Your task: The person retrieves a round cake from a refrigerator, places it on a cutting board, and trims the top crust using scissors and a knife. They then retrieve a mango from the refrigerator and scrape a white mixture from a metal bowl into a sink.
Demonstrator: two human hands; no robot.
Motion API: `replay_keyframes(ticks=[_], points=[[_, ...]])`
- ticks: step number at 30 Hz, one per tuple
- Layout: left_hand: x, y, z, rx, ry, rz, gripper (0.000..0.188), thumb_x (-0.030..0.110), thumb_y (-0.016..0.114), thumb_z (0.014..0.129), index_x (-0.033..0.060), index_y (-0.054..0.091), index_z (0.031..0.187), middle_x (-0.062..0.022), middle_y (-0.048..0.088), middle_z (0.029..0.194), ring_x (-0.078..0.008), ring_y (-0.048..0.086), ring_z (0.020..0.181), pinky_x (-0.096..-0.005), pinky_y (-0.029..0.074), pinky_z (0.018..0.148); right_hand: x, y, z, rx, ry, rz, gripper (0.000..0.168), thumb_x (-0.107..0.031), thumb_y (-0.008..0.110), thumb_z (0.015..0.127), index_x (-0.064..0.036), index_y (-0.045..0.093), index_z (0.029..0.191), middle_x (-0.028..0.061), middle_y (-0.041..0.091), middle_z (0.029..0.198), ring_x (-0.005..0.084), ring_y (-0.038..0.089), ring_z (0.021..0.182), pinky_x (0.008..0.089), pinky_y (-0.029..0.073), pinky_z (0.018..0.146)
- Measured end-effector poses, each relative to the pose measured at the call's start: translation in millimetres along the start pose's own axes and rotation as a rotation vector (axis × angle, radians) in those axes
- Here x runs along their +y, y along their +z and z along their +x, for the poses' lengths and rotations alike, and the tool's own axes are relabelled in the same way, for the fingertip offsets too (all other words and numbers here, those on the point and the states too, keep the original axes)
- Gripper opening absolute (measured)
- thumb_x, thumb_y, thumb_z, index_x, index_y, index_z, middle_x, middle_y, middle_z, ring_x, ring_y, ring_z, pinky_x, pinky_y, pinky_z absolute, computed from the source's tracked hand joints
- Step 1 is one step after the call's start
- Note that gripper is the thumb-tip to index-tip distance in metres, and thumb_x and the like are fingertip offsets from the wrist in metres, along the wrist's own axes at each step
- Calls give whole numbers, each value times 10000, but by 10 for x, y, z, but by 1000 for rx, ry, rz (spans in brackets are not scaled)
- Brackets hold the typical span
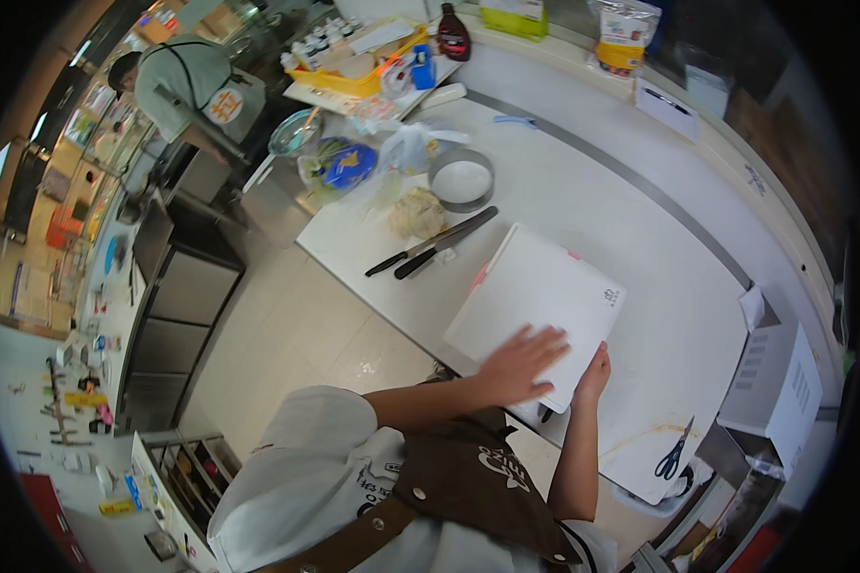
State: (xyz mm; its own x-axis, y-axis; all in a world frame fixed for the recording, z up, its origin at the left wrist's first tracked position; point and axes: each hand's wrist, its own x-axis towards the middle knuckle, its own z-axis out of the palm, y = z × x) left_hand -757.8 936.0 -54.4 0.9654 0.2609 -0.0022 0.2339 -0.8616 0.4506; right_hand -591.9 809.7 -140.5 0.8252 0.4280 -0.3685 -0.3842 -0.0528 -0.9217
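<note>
A flat white board or folded box (545, 301) with pink patches along its edges and small printing at one corner lies at an angle before me, its near end over the table's front edge. My left hand (523, 365) is spread palm down over its near part, slightly blurred; whether it presses on the surface I cannot tell. At the board's right edge my right hand (593, 376) grips it, with the fingers partly hidden. Left of the board, two long black-handled knives (448, 236) lie side by side on the white table (659, 344).
Behind the knives are a metal ring mould (462, 180), a crumpled pale bundle (417, 213) and plastic bags (423, 143). Scissors (674, 451) lie at the table's right corner. A yellow tray (344, 82) of bottles stands at the back. A person (186, 86) bends over a far counter.
</note>
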Motion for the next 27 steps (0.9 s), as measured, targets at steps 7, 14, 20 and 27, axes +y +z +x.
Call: replay_keyframes(ticks=[7, 14, 20, 27], points=[[-1244, -631, -1187, 400, -763, 26, 565, 385, 611, 980, 10, 491, 1385, -201, 537, 1406, -388, 552, 1242, -509, 429, 1040, -125, -431, 150, 111, -233, -501, 416, -368, 499, 1056, 16, 625, 1155, 144, 668, 1121, 223, 619, 1050, 341, 486, 945], [-508, -960, -1625, 428, -388, -178, 448, 121, 667, 923, 44, 549, 1348, -167, 613, 1326, -358, 605, 1166, -416, 483, 996, -1278, -717, -570, 139, -497, 39, 245, -122, 503, 1026, -32, 557, 1247, 110, 657, 1045, 171, 626, 938, 296, 528, 837], [-104, -993, -1969, 523, -155, -656, 750, 65, 726, 833, 76, 394, 1506, -144, 467, 1484, -297, 495, 1335, -396, 418, 1074, -1564, 1146, -2171, -770, -370, -270, 220, -113, 545, 1026, -51, 670, 1195, 11, 663, 1035, 98, 585, 930, 259, 474, 871], [-424, -1063, -3228, 408, -272, -1249, 273, 119, 678, 937, 21, 611, 1183, -9, 633, 1051, -92, 561, 929, -262, 459, 823, -1086, 1725, -2886, -815, -112, -37, 324, -245, 537, 1068, 22, 633, 1224, 3, 670, 1021, 75, 585, 947, 241, 478, 872]])
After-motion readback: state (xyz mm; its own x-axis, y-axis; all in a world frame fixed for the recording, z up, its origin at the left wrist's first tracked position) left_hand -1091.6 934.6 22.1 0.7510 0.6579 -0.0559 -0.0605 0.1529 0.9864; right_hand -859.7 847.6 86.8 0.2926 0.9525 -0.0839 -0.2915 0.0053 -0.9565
